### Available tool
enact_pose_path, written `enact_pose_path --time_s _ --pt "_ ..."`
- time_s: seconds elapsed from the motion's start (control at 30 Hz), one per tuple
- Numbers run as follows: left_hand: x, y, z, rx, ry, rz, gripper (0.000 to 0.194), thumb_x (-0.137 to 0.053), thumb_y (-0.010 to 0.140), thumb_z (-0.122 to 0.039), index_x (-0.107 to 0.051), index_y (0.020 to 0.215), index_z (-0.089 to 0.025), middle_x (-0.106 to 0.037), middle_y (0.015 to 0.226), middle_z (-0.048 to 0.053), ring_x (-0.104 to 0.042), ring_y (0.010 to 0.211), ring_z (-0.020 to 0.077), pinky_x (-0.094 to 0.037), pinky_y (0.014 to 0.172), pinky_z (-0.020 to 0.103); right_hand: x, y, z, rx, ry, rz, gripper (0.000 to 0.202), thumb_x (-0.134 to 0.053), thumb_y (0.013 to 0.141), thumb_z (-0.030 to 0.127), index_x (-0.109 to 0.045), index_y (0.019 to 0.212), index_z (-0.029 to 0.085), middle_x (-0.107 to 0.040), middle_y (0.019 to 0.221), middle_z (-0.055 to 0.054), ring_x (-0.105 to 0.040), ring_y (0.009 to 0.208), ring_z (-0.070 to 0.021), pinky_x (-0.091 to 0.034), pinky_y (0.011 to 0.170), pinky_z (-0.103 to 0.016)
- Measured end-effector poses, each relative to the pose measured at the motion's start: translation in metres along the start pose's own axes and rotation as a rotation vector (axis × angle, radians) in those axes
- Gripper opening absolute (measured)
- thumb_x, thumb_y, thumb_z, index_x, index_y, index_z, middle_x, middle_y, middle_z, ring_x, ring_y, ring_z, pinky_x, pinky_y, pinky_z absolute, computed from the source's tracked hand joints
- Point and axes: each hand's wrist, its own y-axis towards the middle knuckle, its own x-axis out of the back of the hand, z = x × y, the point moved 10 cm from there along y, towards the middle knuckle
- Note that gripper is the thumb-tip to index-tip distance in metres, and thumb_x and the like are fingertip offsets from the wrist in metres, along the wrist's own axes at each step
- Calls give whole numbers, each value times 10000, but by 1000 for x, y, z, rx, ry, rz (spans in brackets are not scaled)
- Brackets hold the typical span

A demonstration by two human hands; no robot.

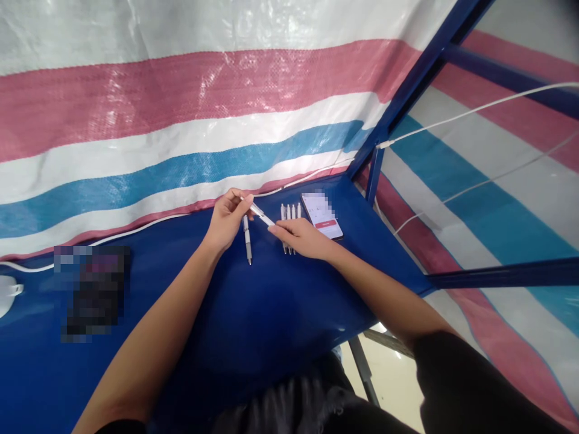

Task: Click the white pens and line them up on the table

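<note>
A white pen is held slantwise between my two hands above the blue table. My left hand pinches its upper left end, and my right hand pinches its lower right end. Just below my left hand, a white and grey pen lies with its tip toward me. Several similar pens lie side by side near my right hand, which covers their middle parts.
A phone with a lit screen lies right of the row of pens. At the left are a blurred dark object and a white object. A white cable runs along the back edge, and a blue frame post stands at the right.
</note>
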Motion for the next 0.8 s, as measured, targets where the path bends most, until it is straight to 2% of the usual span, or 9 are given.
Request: enact_pose_path --time_s 0.13,0.23,0.3,0.4,0.5,0.6,0.7,0.8 --pt "-11 -5 -13 -58 38 135 354 -787 948 -558 -655 1074 -256 -789 998 59 -731 837 190 -615 793 355 9 2 -10 -43 289 10 618 -522 1047 722 -446 673 237 -425 592 51 -388 508 -102 -306 518 -273" --pt "-12 -9 -25 -117 221 190 385 -806 934 -555 -712 1162 -260 -808 1050 78 -752 914 223 -614 876 391 15 2 -20 -97 397 38 597 -527 1052 716 -504 705 231 -444 564 57 -364 439 -87 -259 449 -255" --pt "-11 -13 -34 -176 402 201 330 -789 951 -553 -755 1098 -259 -807 1041 78 -734 893 226 -596 847 381 19 0 -27 -144 366 51 600 -510 1057 731 -558 739 224 -456 541 56 -369 415 -92 -257 427 -255" --pt "-14 -20 -43 -257 603 245 280 -713 1014 -522 -779 1033 -250 -788 986 66 -687 836 212 -550 794 351 26 -1 -31 -146 181 39 657 -441 1076 749 -535 684 230 -427 501 47 -404 431 -111 -329 472 -273" --pt "-15 -24 -41 -256 667 267 293 -654 1048 -491 -771 1004 -226 -737 869 38 -614 732 179 -491 717 313 36 0 -19 -8 -154 -47 689 -329 1103 730 -454 632 243 -461 528 1 -469 521 -150 -389 587 -311" --pt "-15 -23 -37 -192 666 281 323 -643 1046 -491 -764 957 -206 -682 772 12 -542 656 154 -416 627 289 42 -2 -2 137 -390 -149 661 -260 1109 722 -451 693 246 -543 648 -46 -513 640 -189 -410 672 -339" --pt "-12 -23 -40 -180 641 253 340 -667 1033 -506 -775 951 -194 -684 765 9 -546 667 151 -412 621 279 47 -5 5 175 -364 -199 626 -339 1098 747 -470 752 242 -536 689 -26 -502 663 -179 -395 665 -323" --pt "-7 -25 -49 -226 634 180 344 -660 1046 -500 -777 955 -190 -688 751 6 -557 665 149 -432 629 274 44 -5 3 169 -129 -153 641 -510 1026 808 -475 734 237 -449 645 31 -424 598 -135 -338 587 -290"
